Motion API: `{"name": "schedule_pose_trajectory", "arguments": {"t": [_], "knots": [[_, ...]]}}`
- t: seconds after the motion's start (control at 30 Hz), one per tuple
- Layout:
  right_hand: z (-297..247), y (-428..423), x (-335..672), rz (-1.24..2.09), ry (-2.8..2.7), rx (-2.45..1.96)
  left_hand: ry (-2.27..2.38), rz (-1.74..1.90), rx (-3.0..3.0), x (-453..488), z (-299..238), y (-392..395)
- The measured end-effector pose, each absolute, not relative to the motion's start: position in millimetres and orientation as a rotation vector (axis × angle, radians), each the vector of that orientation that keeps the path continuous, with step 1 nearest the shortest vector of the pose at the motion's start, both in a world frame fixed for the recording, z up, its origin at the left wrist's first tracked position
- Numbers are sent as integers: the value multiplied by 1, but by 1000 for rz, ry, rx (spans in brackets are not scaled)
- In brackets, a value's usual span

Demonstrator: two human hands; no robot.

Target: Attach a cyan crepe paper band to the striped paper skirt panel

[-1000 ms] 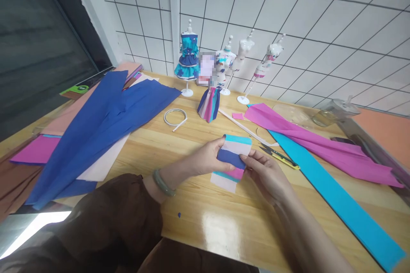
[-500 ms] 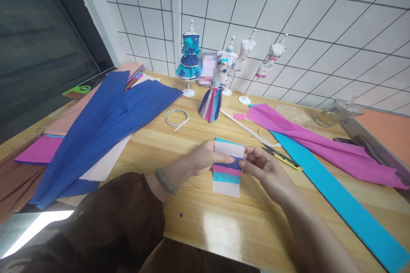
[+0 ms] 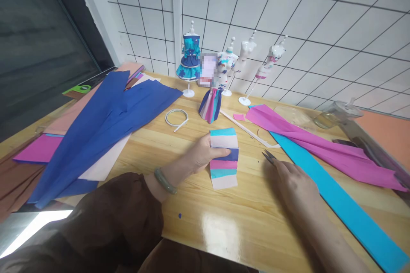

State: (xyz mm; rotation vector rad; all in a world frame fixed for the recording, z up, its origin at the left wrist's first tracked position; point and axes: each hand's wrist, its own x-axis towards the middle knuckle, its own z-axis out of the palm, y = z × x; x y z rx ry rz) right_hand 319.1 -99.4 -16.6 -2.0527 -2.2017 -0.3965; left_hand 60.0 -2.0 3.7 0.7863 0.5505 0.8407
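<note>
My left hand pinches a small striped crepe-paper piece banded in cyan, pale pink, blue and magenta; my thumb lies across its blue band and the piece stands over the wooden table. My right hand has left the paper and rests to its right, fingers closed over the thread snips. Only the dark blade tips show beyond my fingers; the handle is hidden.
A long cyan strip and magenta crepe sheet lie to the right, large blue sheets to the left. A tape ring, a striped paper skirt and several small dress mannequins stand behind. A glass jar sits far right.
My right hand let go of the striped piece and moved right and down onto the snips. My left hand alone now holds the piece, turned more upright.
</note>
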Motion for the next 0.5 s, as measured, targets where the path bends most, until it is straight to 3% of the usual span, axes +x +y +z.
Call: {"name": "schedule_pose_trajectory", "arguments": {"t": [0.4,0.5], "knots": [[-31,-93,322,-320,-2006,-2198,532,971,775,59,2,0],[-16,-95,321,-95,-1827,-2238,537,992,767,58,4,0]]}}
